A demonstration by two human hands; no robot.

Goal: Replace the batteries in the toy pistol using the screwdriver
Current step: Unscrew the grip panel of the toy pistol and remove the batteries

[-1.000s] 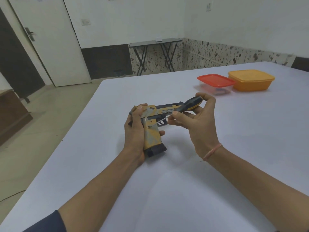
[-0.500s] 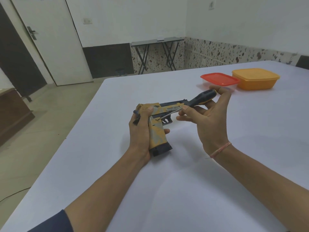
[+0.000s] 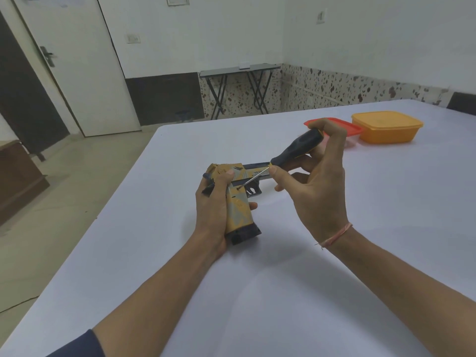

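Observation:
The yellow and grey toy pistol (image 3: 238, 210) lies on its side on the white table (image 3: 257, 292), barrel pointing right, dark base toward me. My left hand (image 3: 212, 215) grips its handle from the left, thumb on the upper body. My right hand (image 3: 318, 184) holds the screwdriver (image 3: 296, 148) by its black handle, thumb near the shaft's base and a finger over the handle's end. The thin metal shaft slants down-left, and its tip sits on the pistol's grip just below the slide.
A red-lidded container (image 3: 354, 128) and an orange tub (image 3: 387, 126) stand at the table's far right, just behind my right hand. A folding table (image 3: 239, 70) stands by the far wall. The table's left edge drops to the floor.
My right hand has closed more around the screwdriver handle, a finger now over its end. The handle has tilted up, so the shaft points more steeply at the pistol's grip.

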